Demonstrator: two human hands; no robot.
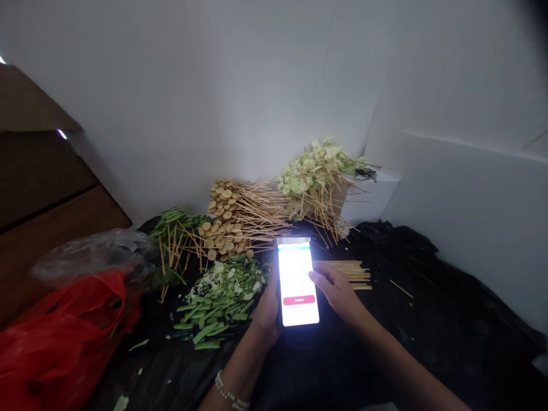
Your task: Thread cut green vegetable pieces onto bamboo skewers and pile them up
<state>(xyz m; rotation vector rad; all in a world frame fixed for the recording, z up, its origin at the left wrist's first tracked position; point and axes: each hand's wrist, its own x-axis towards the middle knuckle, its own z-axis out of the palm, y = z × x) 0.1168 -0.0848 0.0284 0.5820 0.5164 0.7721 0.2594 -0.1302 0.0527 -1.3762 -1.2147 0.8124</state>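
A lit smartphone [297, 279] is held upright over the black plastic sheet, its bright screen showing a red bar. My left hand [268, 308] is closed round its left side, most of the fingers hidden behind it. At the right edge my right hand [336, 291] is closed on the phone, one digit lying over the screen's border. Just left of the phone lies a heap of cut green vegetable pieces [214, 311]. Behind my right hand is a row of bare wooden skewers [353, 274].
Skewered round slices [226, 228] and skewered pale green leaves [314, 168] are stacked against the white wall. Skewered green vegetables [171, 222] lie further left. A red plastic bag [72, 337] and a clear bag [94, 257] fill the left side. Black plastic [411, 342] covers the surface.
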